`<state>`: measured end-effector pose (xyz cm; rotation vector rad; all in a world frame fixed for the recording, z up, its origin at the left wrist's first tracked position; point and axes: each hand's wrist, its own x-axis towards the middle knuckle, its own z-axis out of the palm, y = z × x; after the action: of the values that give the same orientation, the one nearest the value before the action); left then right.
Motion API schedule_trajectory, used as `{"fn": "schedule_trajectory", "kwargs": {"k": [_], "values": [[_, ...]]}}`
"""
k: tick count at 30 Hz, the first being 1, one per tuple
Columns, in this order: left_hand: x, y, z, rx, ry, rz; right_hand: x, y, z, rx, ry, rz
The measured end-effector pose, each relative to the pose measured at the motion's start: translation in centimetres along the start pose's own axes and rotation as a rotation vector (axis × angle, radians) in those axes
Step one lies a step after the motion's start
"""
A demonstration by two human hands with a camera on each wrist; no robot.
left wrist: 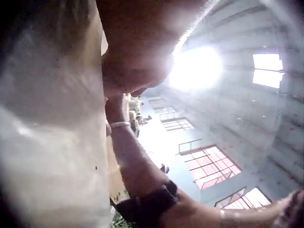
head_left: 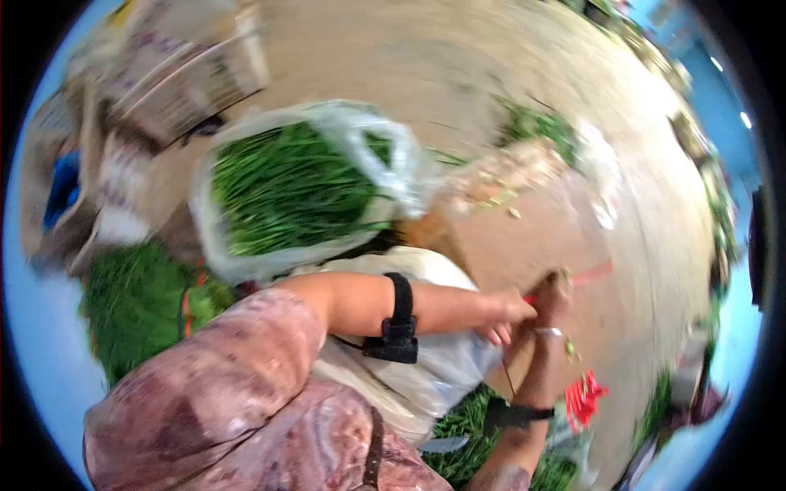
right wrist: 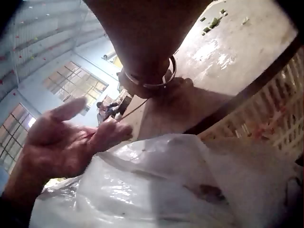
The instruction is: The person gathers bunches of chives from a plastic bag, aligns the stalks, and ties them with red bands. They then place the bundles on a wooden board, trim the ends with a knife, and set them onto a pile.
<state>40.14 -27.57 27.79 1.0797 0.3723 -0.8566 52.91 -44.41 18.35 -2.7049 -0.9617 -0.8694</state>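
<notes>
Over a brown board (head_left: 532, 229), my two hands meet around a thin red strip (head_left: 594, 274) in the head view. My left hand (head_left: 509, 313) pinches the strip in curled fingers; in the right wrist view its thumb stands away from them, and a thin strand runs toward the other hand. My right hand (head_left: 557, 295), with a bangle at the wrist, is curled around the strip, whose end sticks out past it. White plastic (head_left: 401, 368) lies under my left forearm, across my lap. A bunch of red strips (head_left: 583, 399) hangs beside my right forearm.
A plastic bag (head_left: 401, 155) full of long green leaves (head_left: 286, 188) stands ahead left. More greens (head_left: 139, 286) lie left and below my right arm. Cartons (head_left: 196, 90) stand far left. A slatted crate (right wrist: 270, 114) is beneath the board. Green scraps (right wrist: 213, 21) lie on the board.
</notes>
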Motion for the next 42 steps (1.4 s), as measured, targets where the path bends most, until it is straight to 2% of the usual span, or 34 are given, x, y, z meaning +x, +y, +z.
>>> {"fn": "schedule_trajectory", "kwargs": {"k": [1,2,4,6,7,8,9,11,13,14,15,17,18,19,20,21,22,23,24,25,26,27,28,29,31,32,33,34,37,38,39,40,41,42], "values": [[-2.1,-0.1,-0.4,0.049,0.027,0.093,0.2,-0.6,-1.4,0.056,-0.212,0.057],[-4.6,-0.2,-1.2,0.025,0.074,0.099,0.1,-0.4,-1.4,0.098,-0.222,0.076],[-8.8,-1.0,-2.3,0.254,0.158,0.47,-0.2,1.1,-1.2,0.122,-0.244,0.098],[-9.4,-2.0,-3.9,0.161,0.146,0.516,-0.3,0.3,-1.1,0.152,-0.245,0.179],[-9.7,-2.7,-4.3,0.056,0.097,0.575,-0.3,0.1,-0.9,0.146,-0.258,0.17],[-9.9,-2.5,-3.6,-0.121,0.057,0.536,-0.4,0.8,-0.5,0.131,-0.269,0.127],[-9.0,-2.5,-2.8,-0.136,0.038,0.543,-0.1,1.8,-0.5,0.108,-0.274,0.074],[-7.7,-2.6,-2.2,-0.114,0.081,0.534,0.0,2.5,-0.4,0.081,-0.282,0.07],[-8.8,-2.4,-1.5,0.144,0.068,0.525,0.3,3.9,0.1,0.189,-0.372,0.098],[-9.3,-2.9,-1.6,0.298,0.069,0.715,0.1,5.2,0.7,0.145,-0.362,0.121],[-10.3,-3.5,-2.3,0.283,0.089,0.716,-0.4,7.1,2.1,0.083,-0.335,0.095],[-13.5,-4.9,-5.2,0.335,0.158,0.958,-0.3,9.7,2.7,0.209,-0.431,0.092],[-15.4,-6.0,-7.8,0.323,0.301,1.014,-0.2,9.8,2.6,0.362,-0.399,0.22],[-18.4,-6.9,-10.4,0.352,0.505,0.927,0.1,10.0,2.2,0.514,-0.369,0.348],[-18.9,-9.4,-14.7,0.233,0.635,0.934,0.5,10.4,1.6,0.453,-0.352,0.299],[-21.3,-11.5,-17.5,0.175,0.944,0.881,2.3,8.0,-1.4,0.004,-0.374,0.102],[-23.5,-14.1,-20.5,0.279,1.297,0.76,3.9,5.6,-3.5,-0.024,-0.354,0.103],[-23.5,-19.2,-25.5,0.286,1.599,0.74,5.4,3.3,-5.2,-0.058,-0.333,0.104],[-25.0,-22.7,-27.9,0.121,1.767,0.686,7.2,0.8,-6.8,-0.065,-0.339,0.091],[-26.7,-26.4,-29.8,0.455,2.054,0.383,9.0,-2.0,-8.1,0.078,-0.333,0.056],[-26.1,-29.2,-31.2,0.437,2.052,0.379,10.4,-5.4,-8.8,0.22,-0.328,0.018],[-25.1,-32.0,-32.5,0.253,2.176,0.205,11.5,-9.6,-9.1,0.528,-0.348,0.0],[-24.5,-33.8,-33.1,0.06,2.279,0.021,13.0,-17.8,-12.8,0.511,-0.469,-0.004],[-24.6,-33.5,-32.4,0.032,2.276,0.011,12.9,-21.5,-11.3,0.804,-0.564,-0.044],[-25.2,-31.4,-30.6,-0.681,1.752,0.16,13.3,-31.2,-10.3,0.806,-0.841,-0.274],[-23.1,-37.1,-32.6,-0.792,1.389,0.623,13.0,-35.7,-9.8,0.801,-0.838,-0.561],[-20.9,-42.5,-35.0,-0.849,0.978,1.046,12.6,-39.9,-9.4,0.682,-0.92,-0.68],[-21.9,-37.9,-34.7,-1.213,1.167,0.504,11.4,-43.1,-7.2,0.749,-0.961,-0.73],[-24.5,-35.6,-32.0,-1.114,1.232,0.394,8.9,-50.4,-1.7,0.757,-1.04,-0.935],[-27.1,-33.3,-30.9,-0.739,1.363,0.326,8.9,-52.1,-1.4,0.757,-1.017,-0.943],[-27.3,-33.8,-32.0,-0.749,1.364,0.328,9.0,-53.5,-1.0,0.759,-0.998,-0.946],[-27.5,-34.5,-33.1,-0.453,1.661,0.25,9.5,-54.6,-0.5,0.754,-1.006,-0.953],[-27.7,-34.8,-34.4,-0.128,1.924,0.159,10.2,-55.7,0.1,0.765,-0.89,-0.915],[-28.8,-34.0,-36.0,-0.104,1.917,0.235,10.9,-56.7,0.8,0.772,-0.773,-0.877]]}}
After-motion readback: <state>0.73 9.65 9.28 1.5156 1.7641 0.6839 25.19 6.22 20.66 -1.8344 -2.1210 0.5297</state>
